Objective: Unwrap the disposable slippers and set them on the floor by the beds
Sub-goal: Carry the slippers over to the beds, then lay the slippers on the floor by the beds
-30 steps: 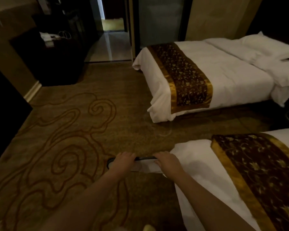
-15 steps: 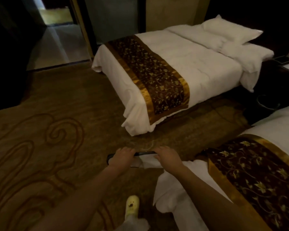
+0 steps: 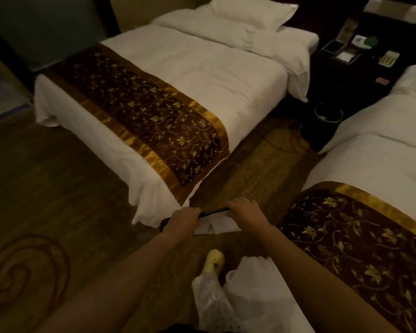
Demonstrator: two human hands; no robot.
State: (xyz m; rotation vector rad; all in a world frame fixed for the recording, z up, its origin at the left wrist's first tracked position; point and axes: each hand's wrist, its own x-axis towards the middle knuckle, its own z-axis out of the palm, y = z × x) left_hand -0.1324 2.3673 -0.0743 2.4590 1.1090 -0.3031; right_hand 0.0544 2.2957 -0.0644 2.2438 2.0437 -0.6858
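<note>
I hold a flat white pack of slippers (image 3: 220, 225) with a dark top edge out in front of me, above the carpet. My left hand (image 3: 184, 221) grips its left end and my right hand (image 3: 246, 212) grips its right end, both closed on it. The pack hangs over the gap between the far bed (image 3: 154, 102) and the near bed (image 3: 375, 236). Whether a wrapper is on it cannot be told in the dim light.
Both beds carry brown and gold runners and white duvets. A dark nightstand (image 3: 356, 58) with small items stands between the headboards, a round bin (image 3: 329, 114) below it. My foot in a yellow slipper (image 3: 214, 261) is on the patterned carpet (image 3: 58, 212).
The view has swung right and forward, toward the gap between the beds. My hands have kept the same hold on the pack. My foot has come into view.
</note>
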